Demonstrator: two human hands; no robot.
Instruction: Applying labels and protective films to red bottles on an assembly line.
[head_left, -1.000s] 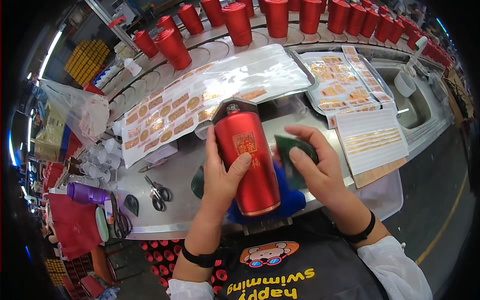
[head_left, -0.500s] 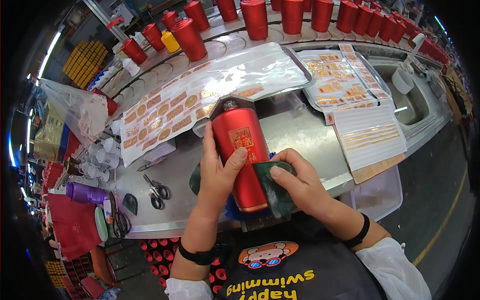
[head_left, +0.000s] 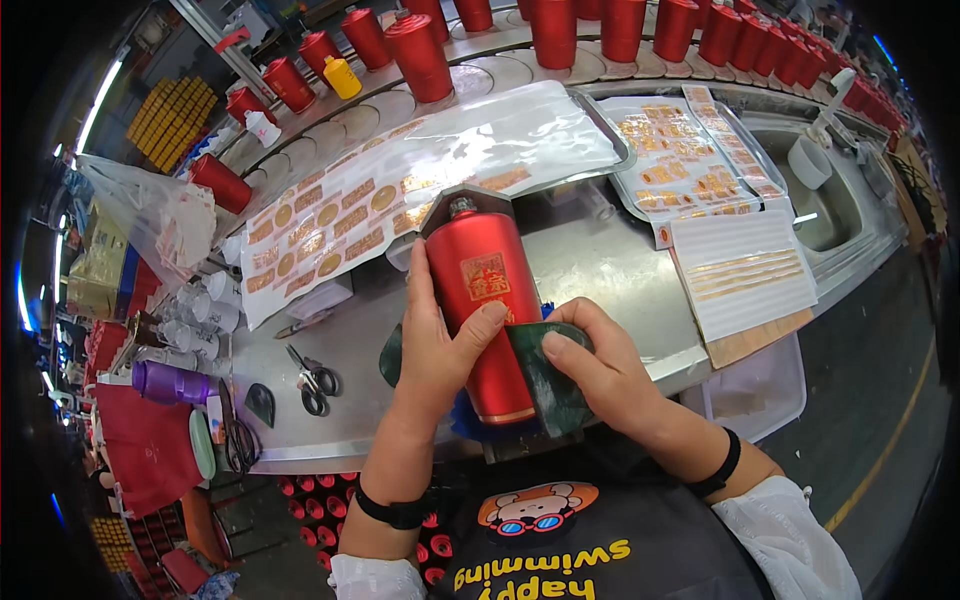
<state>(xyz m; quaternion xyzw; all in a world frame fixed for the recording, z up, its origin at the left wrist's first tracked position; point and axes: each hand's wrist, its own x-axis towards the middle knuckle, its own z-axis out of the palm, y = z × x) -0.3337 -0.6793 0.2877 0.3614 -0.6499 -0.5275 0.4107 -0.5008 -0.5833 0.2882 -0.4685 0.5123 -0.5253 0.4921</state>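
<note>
A red bottle point(head_left: 483, 375) with a gold square emblem lies in front of me, its neck pointing away toward a dark angular holder point(head_left: 425, 216). My left hand point(head_left: 437, 335) is wrapped along its left side, thumb across the front. Pinched in my right hand point(head_left: 590, 355) is a dark green flat scraper point(head_left: 553, 385), pressed to the bottle's right side. Another dark green piece point(head_left: 390, 358) shows behind my left hand. Under the bottle, some blue material point(head_left: 466, 418) is partly hidden.
Sheets of gold stickers point(head_left: 320, 235) cover a tray beyond the bottle; a second sticker tray point(head_left: 680, 160) lies to the right, near a sink point(head_left: 835, 215). Scissors point(head_left: 315, 383) and a purple cup point(head_left: 170, 384) sit at left. Red bottles point(head_left: 553, 35) line a curved conveyor point(head_left: 490, 55).
The bottles on the conveyor have shifted left. My left thumb has moved slightly down or across the bottle, covering more lettering below the emblem. The right hand stays nearly in place.
</note>
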